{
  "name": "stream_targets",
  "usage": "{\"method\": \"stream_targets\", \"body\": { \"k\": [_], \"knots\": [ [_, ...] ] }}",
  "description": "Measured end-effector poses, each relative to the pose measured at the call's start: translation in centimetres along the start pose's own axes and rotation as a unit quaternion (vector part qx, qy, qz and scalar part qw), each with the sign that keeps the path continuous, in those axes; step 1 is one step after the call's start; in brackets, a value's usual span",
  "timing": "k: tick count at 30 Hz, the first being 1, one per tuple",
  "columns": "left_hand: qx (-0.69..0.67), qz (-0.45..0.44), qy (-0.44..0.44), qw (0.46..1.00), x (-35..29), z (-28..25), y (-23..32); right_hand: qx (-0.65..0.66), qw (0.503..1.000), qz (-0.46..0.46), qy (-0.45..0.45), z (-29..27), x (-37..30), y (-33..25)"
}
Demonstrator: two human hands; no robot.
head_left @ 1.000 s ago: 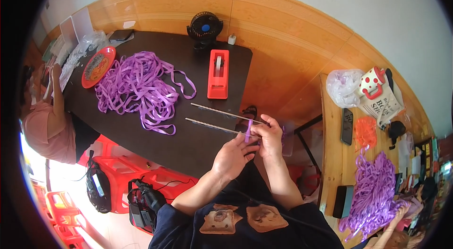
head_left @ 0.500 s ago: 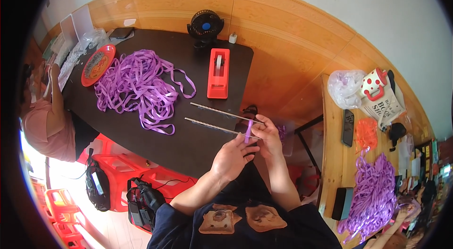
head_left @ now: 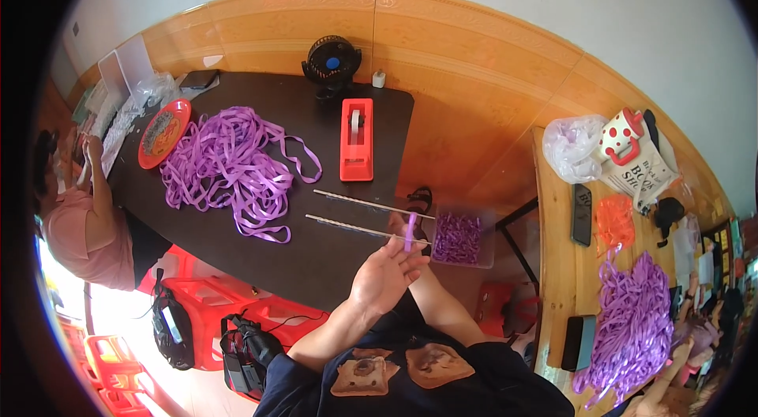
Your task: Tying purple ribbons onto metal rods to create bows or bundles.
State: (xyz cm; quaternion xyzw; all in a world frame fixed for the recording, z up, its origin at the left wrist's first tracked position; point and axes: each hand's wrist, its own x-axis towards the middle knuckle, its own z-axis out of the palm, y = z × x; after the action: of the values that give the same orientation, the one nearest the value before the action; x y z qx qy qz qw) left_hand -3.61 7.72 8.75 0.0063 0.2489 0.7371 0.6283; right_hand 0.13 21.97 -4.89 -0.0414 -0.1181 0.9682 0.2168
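Two thin twisted metal rods point(head_left: 351, 200) lie side by side, sticking out past the right edge of the dark table. A purple ribbon point(head_left: 410, 229) is wrapped across both rods near their free ends. My left hand point(head_left: 383, 279) is palm up below the nearer rod, its fingertips closed at the ribbon's lower end and the other fingers loosely curled. Behind it, partly under the rods, is my right hand point(head_left: 399, 222); most of its fingers are hidden by the left hand and the ribbon.
On the dark table point(head_left: 332, 259) are a heap of purple ribbon point(head_left: 229, 164), a red tape dispenser point(head_left: 357, 140), a black fan point(head_left: 332, 61) and a red plate point(head_left: 164, 133). A clear bin point(head_left: 485, 247) holds small purple pieces. Someone in pink point(head_left: 87, 235) sits left; a wooden bench point(head_left: 553, 275) stands right.
My right hand has moved left from the rod ends to behind my left hand, bringing the clear bin into view. The whole view has shifted slightly; the ribbon stays across the rods.
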Motion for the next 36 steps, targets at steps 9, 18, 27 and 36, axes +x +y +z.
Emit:
{"method": "stream_targets", "body": {
  "k": [9,18,27,36],
  "knots": [
    [0.009,-0.012,0.006,1.0,0.0,1.1,0.6,-0.049,0.995,-0.036,0.076,3.1,-1.8,-1.7],
    [0.138,-0.011,-0.011,0.99,-1.3,1.1,-0.8,-0.116,0.993,0.025,0.002,6.9,-2.2,-4.1],
    [0.68,0.41,0.074,0.603,-10.1,0.4,7.7,-0.393,0.891,-0.128,0.191,2.9,-6.1,-12.6],
    [0.808,0.424,0.271,0.306,-8.1,-4.0,8.3,-0.728,0.566,-0.363,0.137,9.5,-7.9,-7.1]
  ]
}}
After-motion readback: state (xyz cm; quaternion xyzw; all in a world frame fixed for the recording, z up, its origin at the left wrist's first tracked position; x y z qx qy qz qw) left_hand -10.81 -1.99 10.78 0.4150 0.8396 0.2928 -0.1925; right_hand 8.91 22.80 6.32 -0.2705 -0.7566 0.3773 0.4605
